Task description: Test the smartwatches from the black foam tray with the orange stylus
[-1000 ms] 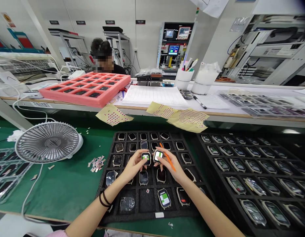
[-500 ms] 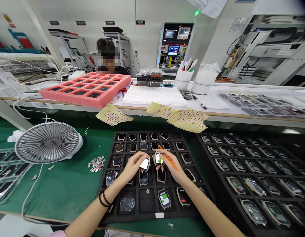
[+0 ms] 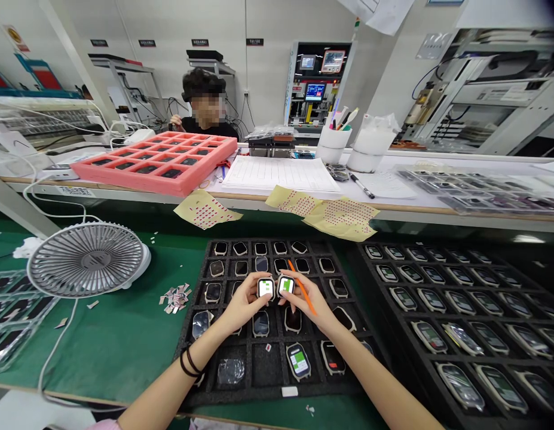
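Observation:
My left hand [image 3: 246, 301] is closed around a smartwatch body [image 3: 265, 288], its lit screen white and green, the thumb on the glass. Close beside it, my right hand [image 3: 309, 301] grips a second smartwatch [image 3: 285, 285] that shows a similar lit screen. An orange stick-like tool [image 3: 303, 289] lies along the back of my right hand, tucked between its fingers. Both watches are held over a black foam tray [image 3: 264, 373] whose compartments hold more watch bodies. Near the tray's front, one watch [image 3: 299, 361] shows a lit green and white screen.
A second black tray [image 3: 393, 334] of watches stands at the right. Left are a grey fan [image 3: 91, 260], small loose scraps [image 3: 175, 297] and clear plastic trays [image 3: 17, 310]. The shelf ahead carries a pink foam tray [image 3: 187, 185] and papers [image 3: 281, 173]; a person [image 3: 207, 113] sits behind.
The left watch's screen has gone from plain white to white and green, and my left thumb now lies on it. Both watches are turned more upright. The person opposite has raised their head.

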{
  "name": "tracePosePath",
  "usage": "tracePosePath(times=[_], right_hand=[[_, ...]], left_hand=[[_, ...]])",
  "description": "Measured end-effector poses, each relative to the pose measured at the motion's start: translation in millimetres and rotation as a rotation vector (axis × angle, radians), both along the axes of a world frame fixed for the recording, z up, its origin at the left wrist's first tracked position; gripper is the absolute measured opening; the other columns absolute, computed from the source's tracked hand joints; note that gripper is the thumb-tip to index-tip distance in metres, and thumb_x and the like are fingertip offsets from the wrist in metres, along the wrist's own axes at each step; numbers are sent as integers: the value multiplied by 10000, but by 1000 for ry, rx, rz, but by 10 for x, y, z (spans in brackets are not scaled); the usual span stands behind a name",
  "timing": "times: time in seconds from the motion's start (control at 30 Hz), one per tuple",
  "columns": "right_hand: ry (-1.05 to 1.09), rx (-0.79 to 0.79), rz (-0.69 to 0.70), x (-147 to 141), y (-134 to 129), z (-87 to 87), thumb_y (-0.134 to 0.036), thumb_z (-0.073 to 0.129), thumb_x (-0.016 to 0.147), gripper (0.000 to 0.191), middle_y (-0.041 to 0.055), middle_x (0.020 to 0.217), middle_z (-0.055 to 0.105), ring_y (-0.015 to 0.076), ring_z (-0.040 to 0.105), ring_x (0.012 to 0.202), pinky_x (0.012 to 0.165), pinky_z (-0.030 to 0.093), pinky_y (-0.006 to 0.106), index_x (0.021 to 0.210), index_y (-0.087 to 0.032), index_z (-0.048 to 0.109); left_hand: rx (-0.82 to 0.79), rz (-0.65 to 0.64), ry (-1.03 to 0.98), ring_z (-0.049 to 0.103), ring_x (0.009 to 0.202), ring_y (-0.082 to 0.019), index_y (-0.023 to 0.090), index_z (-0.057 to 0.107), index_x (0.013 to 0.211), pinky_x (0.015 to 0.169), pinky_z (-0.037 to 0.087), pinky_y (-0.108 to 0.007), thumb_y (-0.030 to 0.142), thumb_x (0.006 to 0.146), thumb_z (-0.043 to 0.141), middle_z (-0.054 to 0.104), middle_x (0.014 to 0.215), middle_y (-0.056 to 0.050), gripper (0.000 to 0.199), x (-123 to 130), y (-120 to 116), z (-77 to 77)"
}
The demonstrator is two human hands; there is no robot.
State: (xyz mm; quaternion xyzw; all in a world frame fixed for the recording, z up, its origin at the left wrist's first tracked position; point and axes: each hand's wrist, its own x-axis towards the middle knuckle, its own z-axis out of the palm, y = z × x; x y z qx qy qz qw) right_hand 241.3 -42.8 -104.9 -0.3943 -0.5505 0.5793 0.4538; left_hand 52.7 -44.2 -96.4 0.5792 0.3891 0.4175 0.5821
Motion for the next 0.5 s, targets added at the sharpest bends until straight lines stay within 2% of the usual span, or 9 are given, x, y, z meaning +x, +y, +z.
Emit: tracePosePath(times=[0.13, 0.33, 0.5], right_hand=[[-6, 6, 3, 4, 13, -19, -332, 698, 754, 456, 59, 936, 666, 164, 667, 624, 433, 463, 231, 1169, -217, 547], [-28, -8, -25, 2, 1, 13, -347, 657, 785, 391, 58, 921, 674, 166, 668, 590, 436, 449, 238, 1148, -219, 586], [-3, -31, -35, 4, -18, 47, -373, 637, 807, 344, 65, 905, 692, 166, 657, 555, 437, 441, 248, 1116, -224, 622]], left_hand=[[-2, -5, 7, 570, 849, -169, 185, 497, 1119, 698, 495, -270, 341, 774, 651, 591, 1045, -81, 408, -5, -3, 13], [-23, 6, 1, 554, 714, -137, 183, 523, 1056, 547, 453, -216, 400, 785, 630, 609, 949, -55, 363, -1, 15, -6], [-48, 23, 26, 494, 589, -102, 176, 569, 989, 468, 396, -187, 476, 780, 619, 575, 783, -11, 369, -3, 24, -4]])
